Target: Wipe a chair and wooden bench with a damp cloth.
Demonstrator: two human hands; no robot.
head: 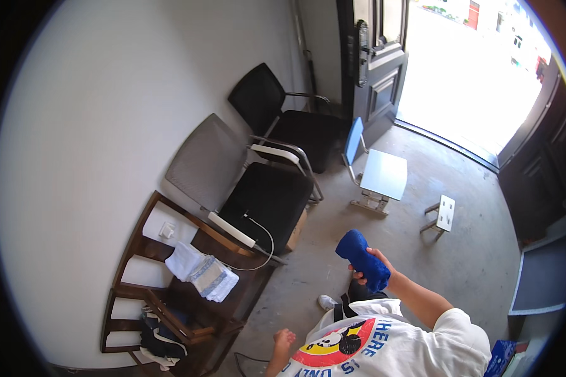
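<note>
My right hand [375, 268] grips a rolled, dark blue plush cloth [362, 259] around its lower part and holds it up in front of my body. Low in the picture, my left hand [284, 337] has its fingers loosely curled, with nothing visible in it. To the left, a folded white towel [219, 281] with a blue and beige band lies on a dark wooden bench [245, 301], beside a plain white cloth [183, 261]. Dark and white fabric items [158, 337] are bunched further down the bench.
A grey-backed armchair [269, 193] with a white cable on its seat and a black armchair [306, 136] line the wall. A blue-backed small chair [352, 141], a pale-topped piece [384, 174] and a low stool [445, 214] stand on the floor near the open door [382, 94].
</note>
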